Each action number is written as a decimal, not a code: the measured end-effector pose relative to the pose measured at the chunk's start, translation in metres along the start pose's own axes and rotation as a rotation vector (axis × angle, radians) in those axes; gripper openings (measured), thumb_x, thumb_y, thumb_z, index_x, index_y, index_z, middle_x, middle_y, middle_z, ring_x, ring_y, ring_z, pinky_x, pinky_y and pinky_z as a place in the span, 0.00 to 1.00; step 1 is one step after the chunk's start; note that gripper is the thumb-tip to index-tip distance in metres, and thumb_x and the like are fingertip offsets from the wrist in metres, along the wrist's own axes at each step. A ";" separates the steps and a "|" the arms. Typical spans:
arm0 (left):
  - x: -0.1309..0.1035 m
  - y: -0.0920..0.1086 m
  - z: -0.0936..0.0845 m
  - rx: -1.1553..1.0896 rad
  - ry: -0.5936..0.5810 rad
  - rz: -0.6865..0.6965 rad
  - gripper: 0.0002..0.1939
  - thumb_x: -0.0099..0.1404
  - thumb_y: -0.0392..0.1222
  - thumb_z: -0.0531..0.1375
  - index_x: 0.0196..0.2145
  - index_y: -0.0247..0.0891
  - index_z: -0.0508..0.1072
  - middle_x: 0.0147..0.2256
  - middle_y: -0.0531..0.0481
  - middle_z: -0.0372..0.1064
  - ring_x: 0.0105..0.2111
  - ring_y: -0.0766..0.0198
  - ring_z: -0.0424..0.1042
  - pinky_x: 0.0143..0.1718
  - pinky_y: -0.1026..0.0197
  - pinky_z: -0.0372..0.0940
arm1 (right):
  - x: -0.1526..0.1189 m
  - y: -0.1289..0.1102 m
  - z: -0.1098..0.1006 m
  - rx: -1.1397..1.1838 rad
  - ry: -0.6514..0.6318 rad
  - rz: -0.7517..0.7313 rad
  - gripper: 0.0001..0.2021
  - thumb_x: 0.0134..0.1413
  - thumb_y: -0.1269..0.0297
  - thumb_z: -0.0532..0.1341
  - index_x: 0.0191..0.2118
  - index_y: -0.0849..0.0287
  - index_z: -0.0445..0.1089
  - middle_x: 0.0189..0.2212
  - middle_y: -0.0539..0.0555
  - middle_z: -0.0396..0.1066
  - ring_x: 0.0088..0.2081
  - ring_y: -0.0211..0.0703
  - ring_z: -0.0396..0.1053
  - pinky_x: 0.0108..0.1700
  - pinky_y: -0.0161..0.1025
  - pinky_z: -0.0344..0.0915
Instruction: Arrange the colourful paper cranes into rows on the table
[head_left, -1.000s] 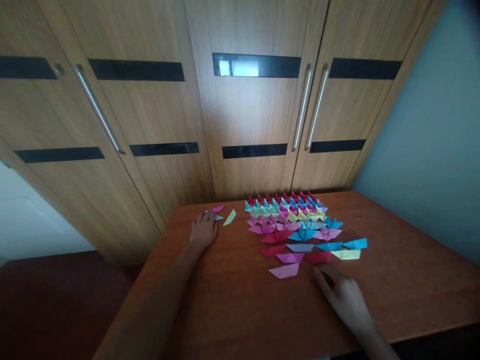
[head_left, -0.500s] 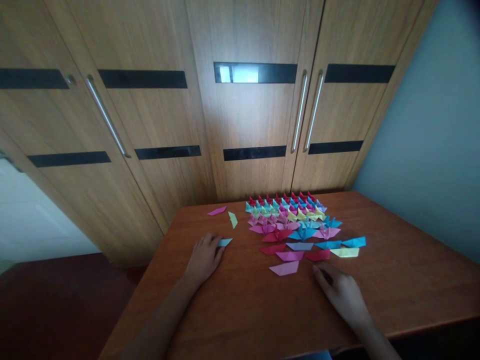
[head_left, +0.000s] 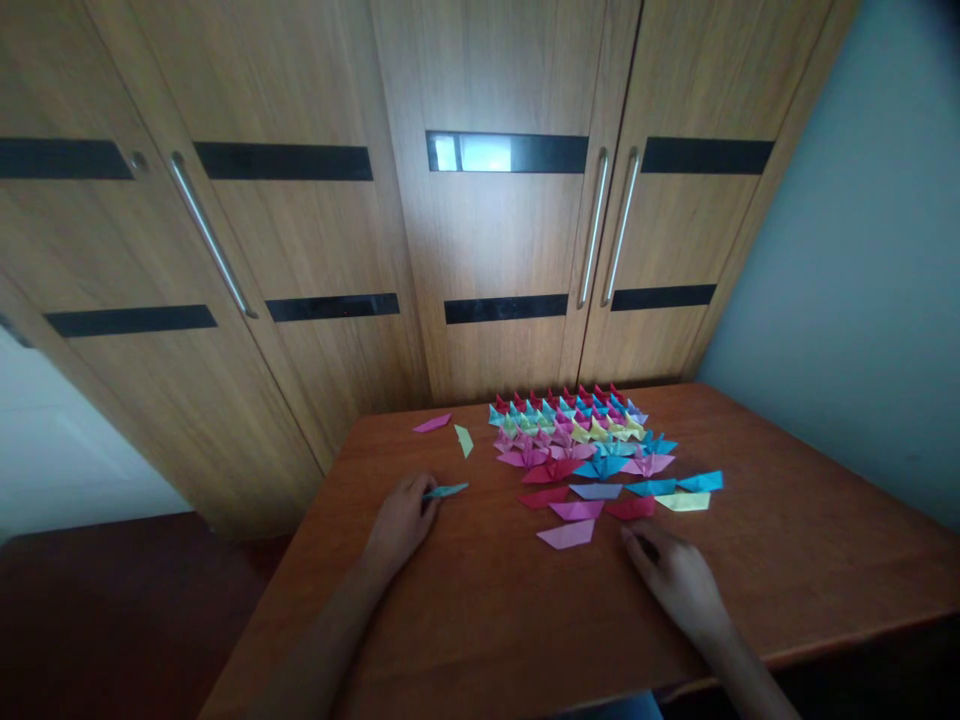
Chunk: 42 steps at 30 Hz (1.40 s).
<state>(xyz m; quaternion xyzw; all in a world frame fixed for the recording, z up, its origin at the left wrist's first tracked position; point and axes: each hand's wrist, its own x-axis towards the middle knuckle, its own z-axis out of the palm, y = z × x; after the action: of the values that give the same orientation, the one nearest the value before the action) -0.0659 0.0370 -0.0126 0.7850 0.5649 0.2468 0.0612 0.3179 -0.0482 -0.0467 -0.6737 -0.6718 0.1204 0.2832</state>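
Note:
Between the thumb and fingers of my left hand (head_left: 403, 518) is one end of a light blue folded paper piece (head_left: 450, 490), tilted up on its edge. My right hand (head_left: 670, 570) rests on the table with its fingers curled, just below a red folded paper piece (head_left: 631, 508); whether anything is in those fingers is hidden. Left of that hand lies a flat pink folded piece (head_left: 568, 535). A magenta piece (head_left: 576, 511) and a pale yellow piece (head_left: 684, 501) lie close by. Beyond them stand rows of origami cranes (head_left: 551, 470) in several colours.
A magenta strip (head_left: 432, 423) and a pale green folded piece (head_left: 464, 440) lie at the far left of the brown table (head_left: 480, 630). Wooden wardrobe doors (head_left: 495, 240) rise behind the table, and a blue-grey wall (head_left: 847, 300) stands to the right.
My left hand has gripped the light blue paper piece and tipped it up from lying flat. My right hand stays in nearly the same place. The view has shifted slightly.

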 end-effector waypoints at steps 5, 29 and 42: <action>0.000 0.015 -0.002 -0.321 0.045 -0.155 0.05 0.58 0.40 0.56 0.34 0.40 0.69 0.33 0.51 0.71 0.34 0.61 0.71 0.38 0.61 0.64 | 0.002 -0.002 -0.003 0.078 0.005 0.028 0.18 0.58 0.50 0.49 0.32 0.53 0.71 0.31 0.52 0.76 0.32 0.46 0.73 0.35 0.37 0.65; -0.028 0.082 0.015 -0.808 -0.210 -0.147 0.13 0.58 0.50 0.60 0.28 0.37 0.75 0.27 0.51 0.71 0.29 0.63 0.67 0.31 0.66 0.61 | 0.012 -0.147 0.052 0.654 -0.056 -0.051 0.10 0.50 0.57 0.59 0.34 0.58 0.70 0.26 0.50 0.72 0.27 0.41 0.69 0.28 0.34 0.64; -0.028 0.079 0.021 -0.870 -0.285 -0.140 0.11 0.59 0.46 0.58 0.29 0.36 0.75 0.24 0.51 0.71 0.25 0.65 0.67 0.29 0.66 0.61 | 0.008 -0.122 0.042 0.681 -0.050 0.006 0.15 0.52 0.50 0.58 0.32 0.58 0.73 0.21 0.49 0.69 0.25 0.40 0.66 0.27 0.33 0.62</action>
<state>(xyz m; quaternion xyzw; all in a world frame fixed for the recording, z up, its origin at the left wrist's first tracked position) 0.0050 -0.0126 -0.0101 0.6723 0.4467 0.3458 0.4784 0.1934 -0.0390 -0.0130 -0.5394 -0.5979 0.3549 0.4751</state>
